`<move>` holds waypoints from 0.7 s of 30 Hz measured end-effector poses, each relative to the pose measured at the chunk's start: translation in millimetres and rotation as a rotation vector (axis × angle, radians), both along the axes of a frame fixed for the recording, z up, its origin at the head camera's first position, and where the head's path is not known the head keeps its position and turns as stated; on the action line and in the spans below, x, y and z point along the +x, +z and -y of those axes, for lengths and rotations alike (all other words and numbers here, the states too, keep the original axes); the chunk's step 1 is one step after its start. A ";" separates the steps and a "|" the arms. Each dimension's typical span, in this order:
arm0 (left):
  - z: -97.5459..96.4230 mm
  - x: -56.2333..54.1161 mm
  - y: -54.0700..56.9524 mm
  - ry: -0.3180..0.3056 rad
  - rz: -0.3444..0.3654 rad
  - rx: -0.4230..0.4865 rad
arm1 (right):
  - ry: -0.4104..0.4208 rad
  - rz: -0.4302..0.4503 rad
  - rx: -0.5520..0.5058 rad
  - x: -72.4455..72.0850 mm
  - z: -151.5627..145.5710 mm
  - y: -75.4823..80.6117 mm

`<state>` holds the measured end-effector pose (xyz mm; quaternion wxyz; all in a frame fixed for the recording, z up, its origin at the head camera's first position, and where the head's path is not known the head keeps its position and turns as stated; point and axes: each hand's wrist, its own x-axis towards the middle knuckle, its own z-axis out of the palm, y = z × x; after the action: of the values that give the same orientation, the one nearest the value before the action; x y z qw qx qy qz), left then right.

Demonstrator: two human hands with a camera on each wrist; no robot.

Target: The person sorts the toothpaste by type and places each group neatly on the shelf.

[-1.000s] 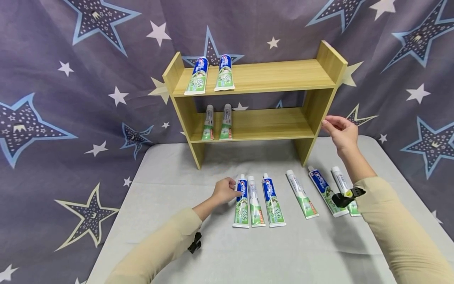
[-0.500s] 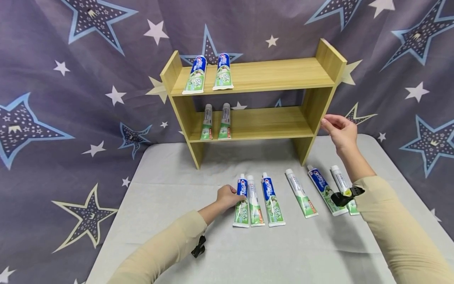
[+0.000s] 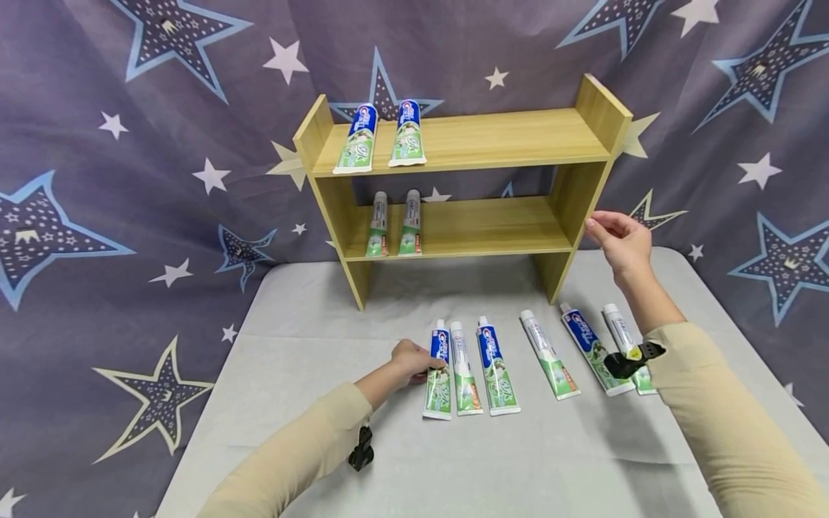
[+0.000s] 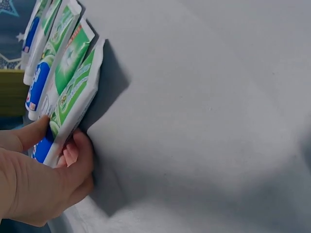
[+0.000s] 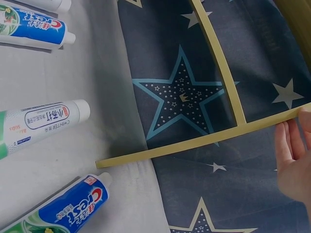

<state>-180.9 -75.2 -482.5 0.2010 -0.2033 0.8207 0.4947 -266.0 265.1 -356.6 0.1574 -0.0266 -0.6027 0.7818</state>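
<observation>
My left hand (image 3: pixel 409 360) pinches the leftmost blue-and-green Crest toothpaste tube (image 3: pixel 438 394) by its left side. In the left wrist view its thumb lies on top of the tube (image 4: pixel 73 104) and the other fingers curl under the edge, which is tilted up from the cloth. My right hand (image 3: pixel 627 248) pinches the right side panel of the wooden shelf (image 3: pixel 505 140) between thumb and fingers; the right wrist view shows these fingers at the panel's edge (image 5: pixel 194 144). Right beside the held tube lies a white-and-green toothpaste tube (image 3: pixel 465 374).
Another Crest tube (image 3: pixel 497 370) lies further right, then a white tube (image 3: pixel 549 352), a Crest tube (image 3: pixel 592 345) and a white tube (image 3: pixel 620 331) partly behind the right forearm. Two Crest tubes (image 3: pixel 358 144) occupy the upper board's left; two white-and-green tubes (image 3: pixel 411 226) stand below.
My left hand has gone from beside the leftmost Crest tube to pinching it, and that tube has shifted slightly left and nearer. The right hand keeps its hold on the shelf.
</observation>
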 end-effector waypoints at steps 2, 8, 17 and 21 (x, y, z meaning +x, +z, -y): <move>1.3 0.8 1.5 -0.001 0.030 0.042 | -0.002 0.005 -0.004 0.0 -0.1 0.4; 7.1 5.5 -1.0 0.000 0.085 0.179 | 0.005 0.003 -0.004 1.4 1.1 1.9; 18.2 7.1 -2.6 -0.017 0.071 0.241 | -0.002 0.001 -0.003 1.1 0.8 1.1; 22.5 7.5 0.8 -0.024 0.069 0.251 | -0.010 -0.004 0.002 1.0 0.6 0.6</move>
<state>-173.4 -97.7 -481.7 0.2589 -0.1836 0.7474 0.5837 -265.0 264.5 -356.0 0.1625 -0.0279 -0.6029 0.7806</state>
